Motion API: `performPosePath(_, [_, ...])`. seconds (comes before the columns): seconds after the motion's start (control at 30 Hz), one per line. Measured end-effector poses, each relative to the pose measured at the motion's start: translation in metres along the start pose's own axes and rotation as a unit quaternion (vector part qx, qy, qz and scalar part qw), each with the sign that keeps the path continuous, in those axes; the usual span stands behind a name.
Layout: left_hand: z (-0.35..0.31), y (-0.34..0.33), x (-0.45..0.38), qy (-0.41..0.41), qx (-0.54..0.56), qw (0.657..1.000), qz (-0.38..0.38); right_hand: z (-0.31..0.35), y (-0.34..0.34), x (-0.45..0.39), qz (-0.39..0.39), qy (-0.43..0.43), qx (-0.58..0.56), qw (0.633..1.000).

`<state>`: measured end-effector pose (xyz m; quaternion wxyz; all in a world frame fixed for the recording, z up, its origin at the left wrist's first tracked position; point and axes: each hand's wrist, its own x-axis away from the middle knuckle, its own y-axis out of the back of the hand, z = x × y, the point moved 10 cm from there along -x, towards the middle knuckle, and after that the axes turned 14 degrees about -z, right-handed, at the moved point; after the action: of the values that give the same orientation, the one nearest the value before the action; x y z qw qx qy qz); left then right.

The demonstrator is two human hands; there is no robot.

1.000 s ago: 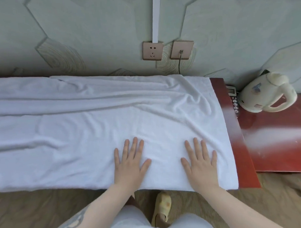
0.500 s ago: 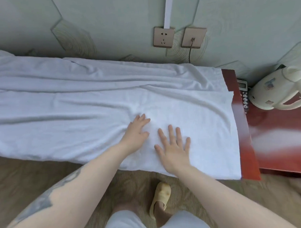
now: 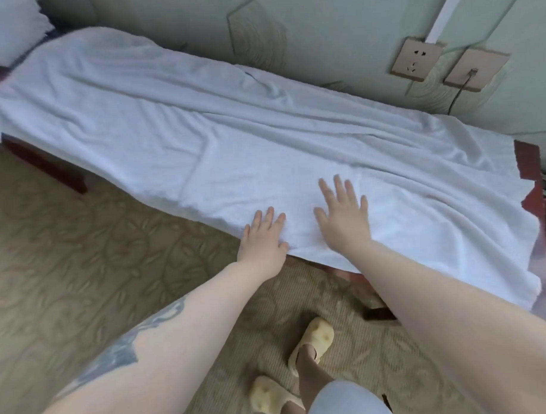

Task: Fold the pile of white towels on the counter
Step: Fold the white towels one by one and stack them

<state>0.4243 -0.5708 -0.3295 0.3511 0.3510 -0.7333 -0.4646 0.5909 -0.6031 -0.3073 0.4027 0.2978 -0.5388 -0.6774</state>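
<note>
A long white towel (image 3: 200, 125) lies spread along the red-brown counter (image 3: 525, 164), creased lengthwise, its near edge hanging over the front. My left hand (image 3: 263, 238) lies flat on that near edge, fingers straight and close together. Just to its right, my right hand (image 3: 343, 216) presses flat on the towel with fingers spread. Neither hand grips the cloth.
More white cloth (image 3: 5, 27) sits at the far left end. Two wall sockets (image 3: 418, 59) with a plugged cable are on the green wall behind. The counter's leg (image 3: 377, 313) stands by my slippered feet (image 3: 312, 340) on patterned carpet.
Both hands have slid left along the towel's near edge and come close together. The view has swung left, so the kettle has left the frame and the far left end shows.
</note>
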Motion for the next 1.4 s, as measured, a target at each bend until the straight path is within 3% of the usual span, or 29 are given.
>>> performPosePath(0.07, [0.018,0.007,0.014,0.002,-0.003,1.0,0.009,0.042,-0.028,0.029,0.067,0.055,0.005,0.996])
performPosePath(0.13, [0.038,0.013,0.025,0.006,0.0,1.0,0.02,0.028,-0.045,0.048,0.091,0.042,0.032,0.994])
performPosePath(0.27, [0.062,0.022,0.036,0.025,0.035,0.999,0.033,-0.01,-0.036,0.049,0.108,-0.021,0.056,0.992])
performPosePath(0.4, [0.063,0.028,0.036,0.008,0.061,0.996,0.067,0.01,-0.015,0.025,0.105,-0.153,0.021,0.982])
performPosePath(0.47, [0.073,0.043,0.022,-0.008,0.049,0.997,0.062,0.047,-0.007,0.008,0.067,-0.163,0.009,0.984])
performPosePath(0.63, [0.141,0.114,-0.029,-0.001,0.017,1.0,0.007,0.199,-0.03,-0.031,0.077,-0.003,-0.023,0.997])
performPosePath(0.83, [0.277,0.201,-0.058,0.137,0.075,0.984,-0.089,0.354,-0.043,-0.08,0.076,0.14,-0.062,0.985])
performPosePath(1.03, [0.393,0.22,-0.05,0.253,0.157,0.946,-0.132,0.481,-0.079,-0.095,0.118,0.215,-0.064,0.967])
performPosePath(1.17, [0.468,0.238,-0.07,0.28,0.189,0.931,-0.135,0.554,-0.107,-0.108,0.132,0.233,-0.06,0.962])
performPosePath(1.4, [0.613,0.296,-0.102,0.353,0.209,0.891,-0.194,0.64,-0.13,-0.142,0.119,0.144,-0.099,0.977])
